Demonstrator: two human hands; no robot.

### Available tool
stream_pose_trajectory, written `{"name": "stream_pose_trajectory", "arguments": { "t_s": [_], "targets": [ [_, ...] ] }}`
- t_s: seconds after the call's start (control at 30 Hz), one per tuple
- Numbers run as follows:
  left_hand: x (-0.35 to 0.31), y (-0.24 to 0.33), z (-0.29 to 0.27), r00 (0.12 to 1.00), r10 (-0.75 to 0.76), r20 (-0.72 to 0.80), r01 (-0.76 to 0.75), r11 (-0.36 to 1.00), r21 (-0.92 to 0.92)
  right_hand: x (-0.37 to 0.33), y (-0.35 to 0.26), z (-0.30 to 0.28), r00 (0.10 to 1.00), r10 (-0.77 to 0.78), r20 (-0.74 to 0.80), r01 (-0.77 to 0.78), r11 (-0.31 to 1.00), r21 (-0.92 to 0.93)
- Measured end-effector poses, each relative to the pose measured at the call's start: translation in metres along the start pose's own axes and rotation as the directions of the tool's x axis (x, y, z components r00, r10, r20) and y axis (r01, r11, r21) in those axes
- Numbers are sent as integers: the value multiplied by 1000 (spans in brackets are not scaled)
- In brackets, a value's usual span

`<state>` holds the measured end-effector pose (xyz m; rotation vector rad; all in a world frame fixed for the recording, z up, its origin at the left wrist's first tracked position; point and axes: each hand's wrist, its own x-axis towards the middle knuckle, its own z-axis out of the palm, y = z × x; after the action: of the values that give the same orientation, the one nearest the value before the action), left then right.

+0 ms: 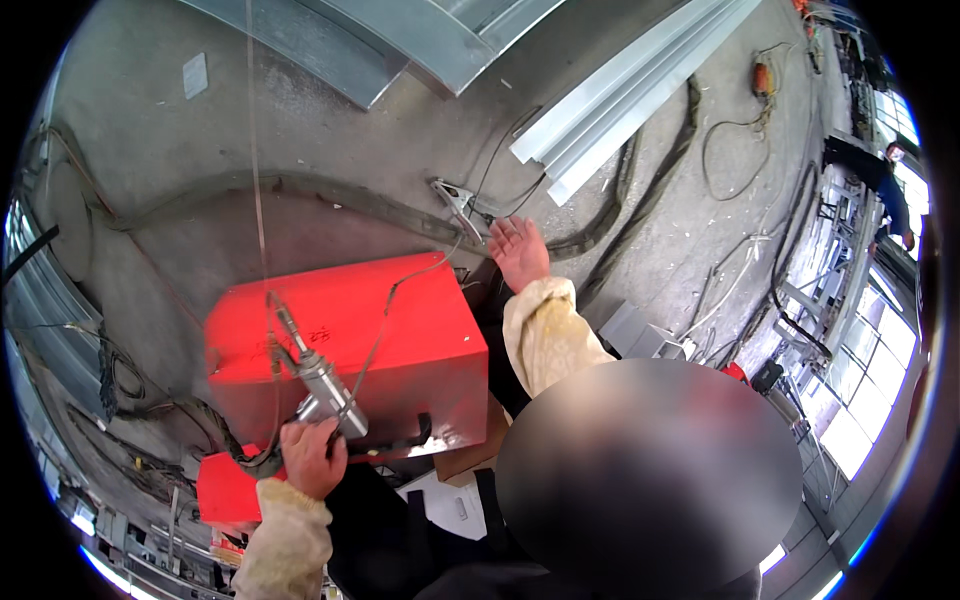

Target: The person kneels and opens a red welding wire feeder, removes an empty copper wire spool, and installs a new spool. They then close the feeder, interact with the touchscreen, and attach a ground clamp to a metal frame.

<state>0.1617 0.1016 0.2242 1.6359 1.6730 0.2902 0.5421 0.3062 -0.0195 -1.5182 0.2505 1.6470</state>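
Observation:
At the near edge of a red metal housing, my left hand has its fingers curled at the lower end of a silver cylindrical tool. This tool lies tilted across the housing, with a thin fitting and a hose at its far end; part of its grip is hidden by my fingers. My right hand is raised beyond the housing's right corner, palm showing, fingers stretched out and holding nothing. Just left of its fingertips is a metal spring clamp with a cable. A thin cord runs over the housing.
Long galvanized steel profiles and wide sheet-metal pieces lie on the far floor. Thick sleeved cables cross the ground. An orange hand control lies far right. Another person is at the right edge. A blurred patch covers the lower right.

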Motion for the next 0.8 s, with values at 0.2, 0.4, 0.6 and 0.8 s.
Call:
{"name": "stream_pose_trajectory", "arguments": {
  "t_s": [0.2,0.4,0.6,0.8],
  "targets": [
    [33,57,-35,975,-208,74,181,944,275,89,-4,-11,997,-38,-62,48,984,172],
    [159,103,-31,986,-87,145,63,986,157,139,-12,-6,997,-72,7,62,907,417],
    [315,99,82,968,-28,249,55,993,-102,181,-14,2,962,-208,176,44,756,654],
    [389,23,219,929,-211,305,276,942,-190,203,-21,19,913,-350,210,62,626,777]
  ]
}}
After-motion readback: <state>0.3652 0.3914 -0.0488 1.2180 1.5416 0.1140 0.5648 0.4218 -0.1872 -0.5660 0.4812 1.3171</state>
